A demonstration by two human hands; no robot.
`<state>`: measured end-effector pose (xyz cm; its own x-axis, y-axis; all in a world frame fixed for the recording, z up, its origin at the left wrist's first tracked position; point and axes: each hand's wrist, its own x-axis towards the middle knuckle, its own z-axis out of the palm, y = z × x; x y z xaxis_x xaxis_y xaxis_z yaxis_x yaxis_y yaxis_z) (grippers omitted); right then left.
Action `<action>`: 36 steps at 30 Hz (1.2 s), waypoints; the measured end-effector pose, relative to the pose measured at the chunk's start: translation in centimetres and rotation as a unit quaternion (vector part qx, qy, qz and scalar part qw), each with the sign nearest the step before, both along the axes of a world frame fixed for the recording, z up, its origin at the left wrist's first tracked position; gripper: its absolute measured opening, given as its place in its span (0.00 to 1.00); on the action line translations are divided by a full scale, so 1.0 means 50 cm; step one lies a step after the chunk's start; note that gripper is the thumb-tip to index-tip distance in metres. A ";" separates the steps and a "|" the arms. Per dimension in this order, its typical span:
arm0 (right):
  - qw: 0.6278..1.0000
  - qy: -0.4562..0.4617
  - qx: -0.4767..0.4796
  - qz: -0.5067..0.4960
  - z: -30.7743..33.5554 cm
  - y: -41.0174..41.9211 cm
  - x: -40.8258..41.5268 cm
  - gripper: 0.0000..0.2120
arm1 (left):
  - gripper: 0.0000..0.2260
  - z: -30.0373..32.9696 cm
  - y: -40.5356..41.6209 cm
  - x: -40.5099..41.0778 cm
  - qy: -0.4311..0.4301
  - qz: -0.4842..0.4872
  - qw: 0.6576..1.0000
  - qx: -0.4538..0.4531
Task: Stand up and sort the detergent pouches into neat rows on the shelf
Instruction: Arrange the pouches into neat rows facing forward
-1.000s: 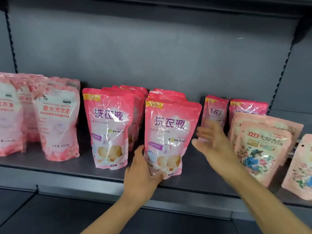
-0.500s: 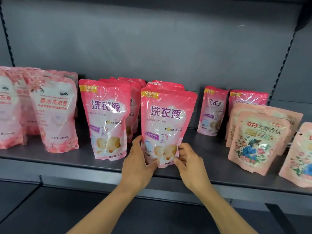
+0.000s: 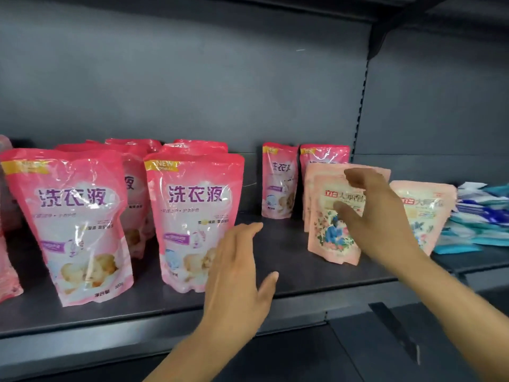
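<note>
Dark grey metal shelf [image 3: 297,260] against grey back panel [image 3: 220,78], pink detergent pouches [image 3: 192,216] upright; left hand [image 3: 237,277] and right hand [image 3: 377,216] spread, holding nothing.

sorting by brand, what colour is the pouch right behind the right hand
Pale peach-pink with a floral print and red lettering, in the head view.
</note>
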<state>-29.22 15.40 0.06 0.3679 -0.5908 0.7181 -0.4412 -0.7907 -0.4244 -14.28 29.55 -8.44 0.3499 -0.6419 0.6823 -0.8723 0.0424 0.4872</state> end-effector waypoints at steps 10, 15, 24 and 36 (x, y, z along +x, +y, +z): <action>0.928 0.373 -0.012 -0.019 0.141 -0.223 -0.034 0.11 | 0.40 -0.002 -0.260 -0.064 0.138 -0.019 0.981 0.136; 0.909 0.410 -0.001 0.077 0.183 -0.295 -0.005 0.08 | 0.30 0.007 -0.357 -0.079 0.195 0.025 0.971 0.133; 0.908 0.401 0.035 0.117 0.198 -0.430 -0.051 0.13 | 0.20 0.038 -0.456 -0.130 0.129 0.091 0.980 0.120; 0.875 0.432 0.128 0.176 0.206 -0.476 -0.096 0.05 | 0.19 0.048 -0.448 -0.090 0.112 0.077 0.984 0.118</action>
<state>-34.00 -8.40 10.36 0.9004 -0.4313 -0.0574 -0.4321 -0.8706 -0.2353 -18.80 7.13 -6.02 0.5797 -0.7014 0.4147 -0.7289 -0.2189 0.6487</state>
